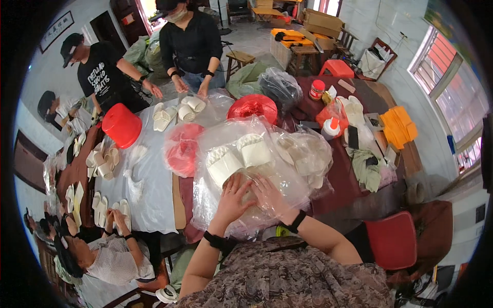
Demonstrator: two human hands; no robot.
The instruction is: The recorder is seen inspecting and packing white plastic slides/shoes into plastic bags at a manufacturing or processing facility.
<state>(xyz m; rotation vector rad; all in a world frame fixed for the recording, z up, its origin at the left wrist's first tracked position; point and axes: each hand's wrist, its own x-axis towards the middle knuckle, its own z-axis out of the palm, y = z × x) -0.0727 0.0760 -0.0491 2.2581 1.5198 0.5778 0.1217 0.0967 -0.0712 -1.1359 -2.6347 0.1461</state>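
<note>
A pair of white slippers, the left one and the right one, lies side by side on a stack of see-through plastic bags in front of me. My left hand rests with fingers spread at the near end of the left slipper. Beside it, my right hand lies flat on the plastic, its fingers stretched toward the right slipper. Both hands look to hold nothing. Whether the slippers are inside a bag or on top, I cannot tell. More bagged white slippers lie just to the right.
Red plastic bags and a red basin sit beyond the stack. Farther left stands a red bucket. A white squeeze bottle and orange bags are at right. Several people work around the table with slippers.
</note>
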